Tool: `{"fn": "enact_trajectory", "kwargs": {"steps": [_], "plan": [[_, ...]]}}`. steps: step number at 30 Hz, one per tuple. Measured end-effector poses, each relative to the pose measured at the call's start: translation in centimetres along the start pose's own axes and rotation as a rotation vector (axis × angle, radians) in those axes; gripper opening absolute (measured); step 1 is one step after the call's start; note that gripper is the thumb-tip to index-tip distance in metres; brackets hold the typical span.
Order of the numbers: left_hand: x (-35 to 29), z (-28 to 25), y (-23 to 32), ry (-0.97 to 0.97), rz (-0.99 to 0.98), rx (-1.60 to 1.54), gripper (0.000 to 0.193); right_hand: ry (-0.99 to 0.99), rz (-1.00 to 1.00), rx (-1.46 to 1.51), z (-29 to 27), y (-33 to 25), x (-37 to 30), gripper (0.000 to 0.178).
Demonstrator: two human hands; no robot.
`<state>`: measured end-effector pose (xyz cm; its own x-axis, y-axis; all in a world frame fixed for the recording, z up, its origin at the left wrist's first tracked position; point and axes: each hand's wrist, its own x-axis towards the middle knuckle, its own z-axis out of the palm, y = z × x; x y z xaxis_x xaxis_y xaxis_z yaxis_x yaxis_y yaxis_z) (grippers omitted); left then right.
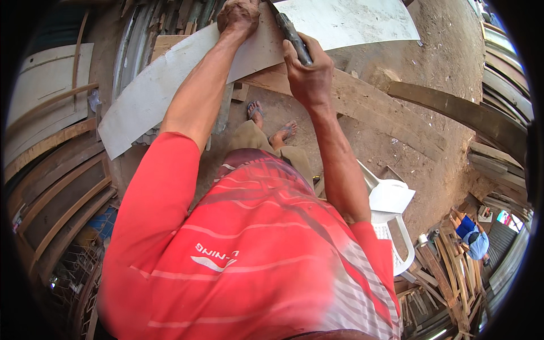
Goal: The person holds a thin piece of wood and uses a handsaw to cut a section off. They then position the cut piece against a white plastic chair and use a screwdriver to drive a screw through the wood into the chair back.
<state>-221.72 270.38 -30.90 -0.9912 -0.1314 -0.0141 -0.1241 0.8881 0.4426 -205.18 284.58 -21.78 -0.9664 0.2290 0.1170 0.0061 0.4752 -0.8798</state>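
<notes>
Over the left end of the wooden plank (385, 116), our right hand (310, 79) has its fingers clamped round the dark-handled tool (294, 39), whose far part runs out of view. Our left hand (239, 18) is curled over the pale sheet (164, 88); whether its fingers grip the sheet's edge or something else, we cannot tell. The sheet lies across the plank's left end, jutting well past it to the left and reaching beyond the far edge to the right.

If our left hold loosens, we judge, that long overhang could sag and buckle the sheet. If the tool slips, it could run towards our left hand, since the two are close. The sheet's thin edge may graze our left forearm (204, 90), which crosses it. Sandalled feet (283, 134) stand near the plank's near edge, exposed should the sheet slide off. Off the plank's near right corner sits a white plastic chair (394, 195).
</notes>
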Motion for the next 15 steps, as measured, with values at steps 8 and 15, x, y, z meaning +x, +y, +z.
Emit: {"fn": "enact_trajectory", "kwargs": {"steps": [8, 15], "plan": [[-0.1, 0.4, -1.9, -0.034, -0.082, 0.048, 0.07, -0.086, 0.159, -0.12, -11.2, -6.3, -15.6, 0.044], [-1.3, -1.8, 0.2, 0.037, -0.121, -0.085, 0.062, -0.05, 0.147, -0.075, -6.0, -0.7, -10.7, 0.039]]}}
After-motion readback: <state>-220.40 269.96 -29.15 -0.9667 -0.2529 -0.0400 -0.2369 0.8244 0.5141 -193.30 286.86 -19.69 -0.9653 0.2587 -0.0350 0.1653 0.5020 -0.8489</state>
